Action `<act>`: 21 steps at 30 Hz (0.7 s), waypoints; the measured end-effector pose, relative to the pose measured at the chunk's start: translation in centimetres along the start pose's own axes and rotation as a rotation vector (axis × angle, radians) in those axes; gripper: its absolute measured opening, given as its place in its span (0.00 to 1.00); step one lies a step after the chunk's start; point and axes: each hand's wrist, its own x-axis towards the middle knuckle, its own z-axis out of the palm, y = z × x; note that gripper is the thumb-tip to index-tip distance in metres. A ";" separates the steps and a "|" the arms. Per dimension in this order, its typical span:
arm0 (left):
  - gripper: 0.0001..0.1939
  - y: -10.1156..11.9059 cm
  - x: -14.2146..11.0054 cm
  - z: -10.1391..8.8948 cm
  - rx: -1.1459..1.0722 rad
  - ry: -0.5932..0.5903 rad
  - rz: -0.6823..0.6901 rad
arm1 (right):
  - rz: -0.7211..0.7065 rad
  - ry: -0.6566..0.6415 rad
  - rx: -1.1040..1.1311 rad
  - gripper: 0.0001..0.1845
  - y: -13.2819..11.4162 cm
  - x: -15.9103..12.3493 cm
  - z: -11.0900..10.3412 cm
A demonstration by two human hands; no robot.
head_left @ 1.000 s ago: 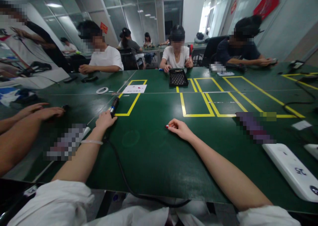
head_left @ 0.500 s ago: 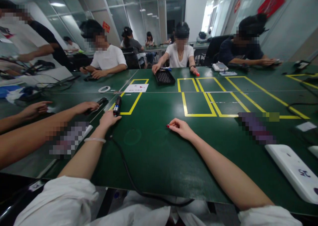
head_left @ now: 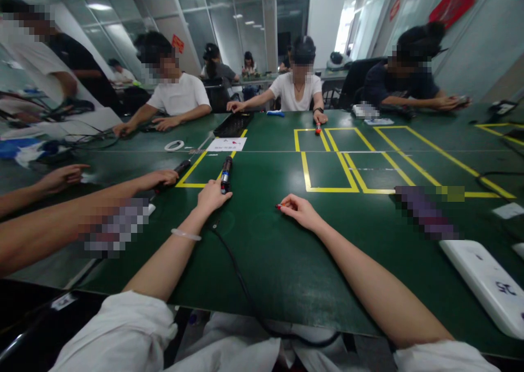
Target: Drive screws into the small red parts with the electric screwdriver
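Observation:
My left hand (head_left: pixel 210 197) is closed round the lower end of a black cylindrical tool with a blue band (head_left: pixel 225 170). The tool points away from me, just right of a yellow taped outline on the green table. My right hand (head_left: pixel 301 211) is on the table to the right, its fingertips pinching a small red piece (head_left: pixel 279 206). That piece is mostly covered by the fingers, and its kind cannot be made out. A black cable (head_left: pixel 235 271) runs from beside my left wrist to the table's front edge.
Yellow tape outlines (head_left: pixel 331 190) mark the green table (head_left: pixel 266 274). A white numbered device (head_left: pixel 478 274) lies at right. Across from me, a co-worker's hands are at a black tray (head_left: pixel 232 125) and a red-tipped object (head_left: pixel 318 129). Another person's arm (head_left: pixel 102 203) reaches in from the left.
My left hand has shifted right with the black tool. My right hand stays nearly still. Across the table, the black tray has moved to the left and the co-worker's red-tipped object is now upright.

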 end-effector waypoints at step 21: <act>0.33 14.6 -7.2 0.3 -0.260 -0.015 0.472 | -0.036 0.194 -0.100 0.11 0.4 -0.1 -0.5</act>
